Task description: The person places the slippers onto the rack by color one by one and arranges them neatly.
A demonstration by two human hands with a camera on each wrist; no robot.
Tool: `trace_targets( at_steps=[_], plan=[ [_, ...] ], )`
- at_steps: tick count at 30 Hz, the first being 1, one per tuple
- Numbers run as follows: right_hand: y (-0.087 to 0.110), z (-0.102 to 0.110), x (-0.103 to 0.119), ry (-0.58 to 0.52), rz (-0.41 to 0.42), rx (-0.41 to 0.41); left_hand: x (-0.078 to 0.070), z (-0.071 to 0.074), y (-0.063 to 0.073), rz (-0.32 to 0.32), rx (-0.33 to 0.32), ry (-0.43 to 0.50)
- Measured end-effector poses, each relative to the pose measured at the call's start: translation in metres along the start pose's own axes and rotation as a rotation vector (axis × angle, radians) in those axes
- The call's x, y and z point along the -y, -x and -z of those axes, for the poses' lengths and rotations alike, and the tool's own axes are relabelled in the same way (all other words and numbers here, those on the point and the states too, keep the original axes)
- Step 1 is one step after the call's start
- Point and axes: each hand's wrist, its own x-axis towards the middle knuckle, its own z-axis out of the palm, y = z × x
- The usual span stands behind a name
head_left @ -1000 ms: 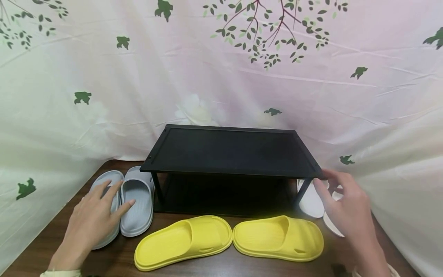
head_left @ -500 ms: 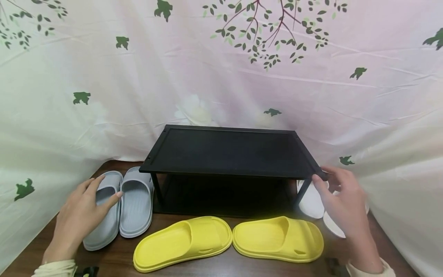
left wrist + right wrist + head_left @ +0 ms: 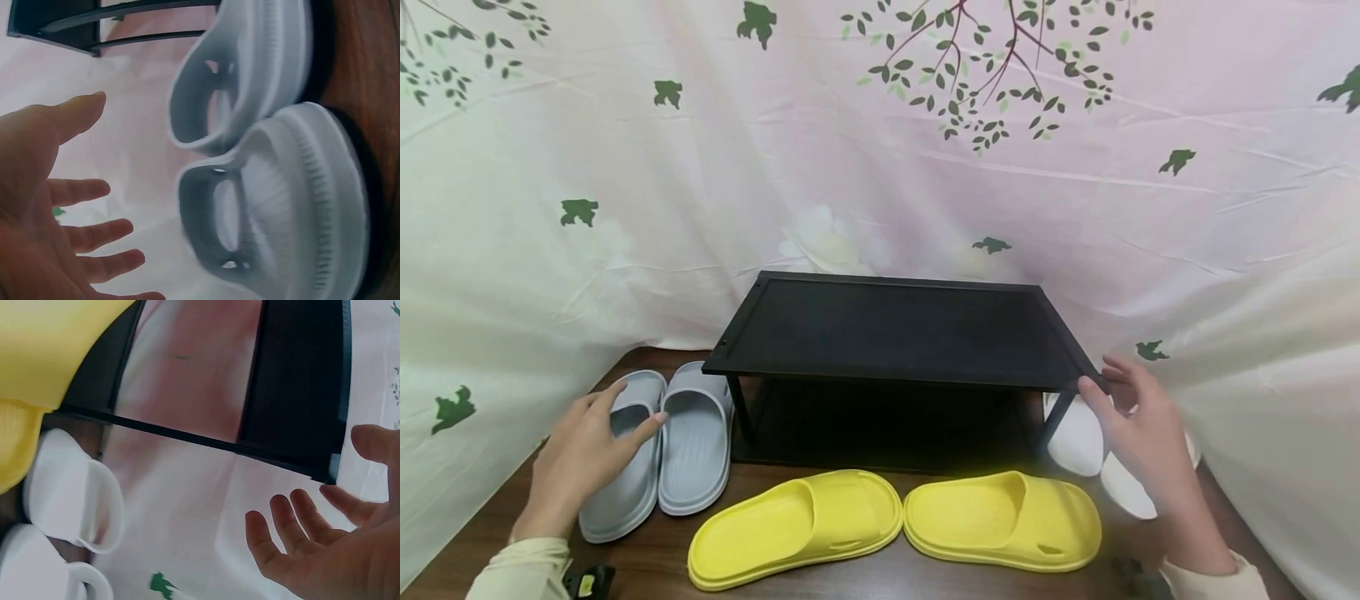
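In the head view, my left hand (image 3: 580,458) hovers over the left grey slipper (image 3: 625,483), fingers spread and nothing held. The left wrist view shows a gap between that hand's fingers and both slippers. Another grey slipper (image 3: 696,450) lies beside it, against the rack's left side. At the front right corner of the black two-tier rack (image 3: 895,329), my right hand (image 3: 1150,437) is raised, thumb and fingers apart. In the right wrist view its index fingertip is close to the rack's corner; whether it touches I cannot tell. No grip on the rack shows.
Two yellow slippers (image 3: 797,525) lie end to end before the rack on the brown wooden table (image 3: 865,579). White slippers (image 3: 1075,437) sit right of the rack, partly behind my right hand. A printed cloth (image 3: 880,192) hangs behind. A small black object (image 3: 591,581) lies at front left.
My left hand has shifted left, uncovering more of the grey slippers. My right fingers have eased slightly away from the rack's corner. Rack and slippers stay essentially in place.
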Motion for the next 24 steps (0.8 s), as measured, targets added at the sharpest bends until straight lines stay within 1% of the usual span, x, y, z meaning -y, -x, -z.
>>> trace_targets(
  at_steps=[3, 7, 10, 14, 17, 20, 24],
  plan=[
    [-0.002, 0.0, -0.005, -0.052, -0.06, 0.056, 0.006, -0.003, -0.004, 0.026, -0.008, 0.01],
    [-0.005, 0.0, -0.011, -0.135, -0.129, 0.133, 0.012, -0.003, -0.011, 0.07, -0.008, 0.039],
    [-0.007, 0.001, -0.012, -0.183, -0.162, 0.174, 0.015, -0.002, -0.016, 0.09, -0.002, 0.054],
    [-0.008, 0.001, -0.011, -0.253, -0.197, 0.222, 0.019, -0.005, -0.021, 0.096, -0.02, 0.076],
    [-0.01, 0.0, -0.009, -0.291, -0.229, 0.251, 0.021, -0.009, -0.023, 0.118, -0.033, 0.095],
    [-0.011, -0.001, -0.007, -0.314, -0.268, 0.265, 0.023, -0.009, -0.025, 0.189, -0.009, 0.1],
    [-0.015, -0.004, -0.005, -0.356, -0.331, 0.281, 0.026, -0.009, -0.028, 0.303, 0.045, 0.104]
  ],
)
